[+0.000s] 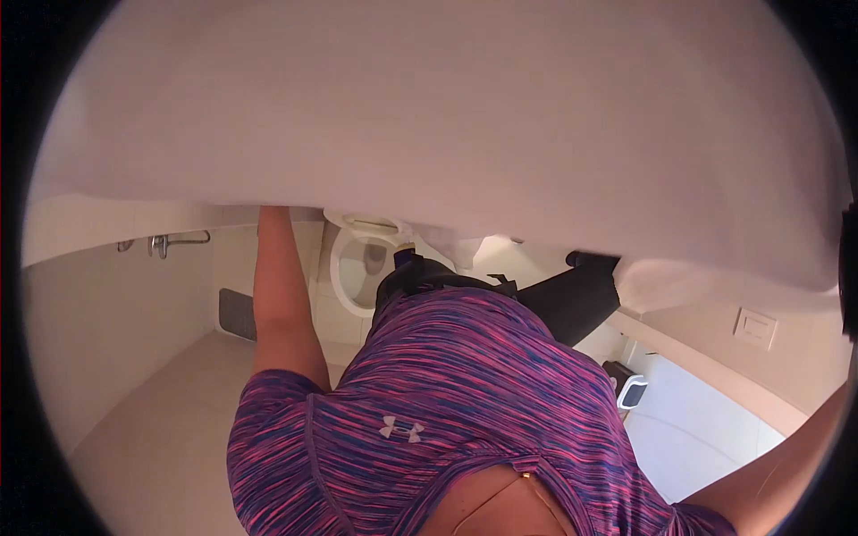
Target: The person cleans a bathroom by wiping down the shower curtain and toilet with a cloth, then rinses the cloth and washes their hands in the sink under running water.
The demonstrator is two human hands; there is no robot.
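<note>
A broad pale surface [465, 116] fills the upper half of the head view, very close to the camera. It is too blurred to tell whether it is cloth or something firm. My left forearm [281, 277] reaches up behind its lower edge, which hides my left hand. On the other side, my right arm [760, 478] extends past the right border, so that hand is out of frame. Below the pale surface show my striped purple shirt [474, 375] and a black trouser leg [572, 299].
A toilet [338, 277] with its bowl exposed stands beyond my body. Wall-mounted tap fittings [161, 246] and a dark grey rectangular panel [236, 313] are at left. A wall switch [756, 328] is at right, with a small black-and-white object [632, 391] lower down.
</note>
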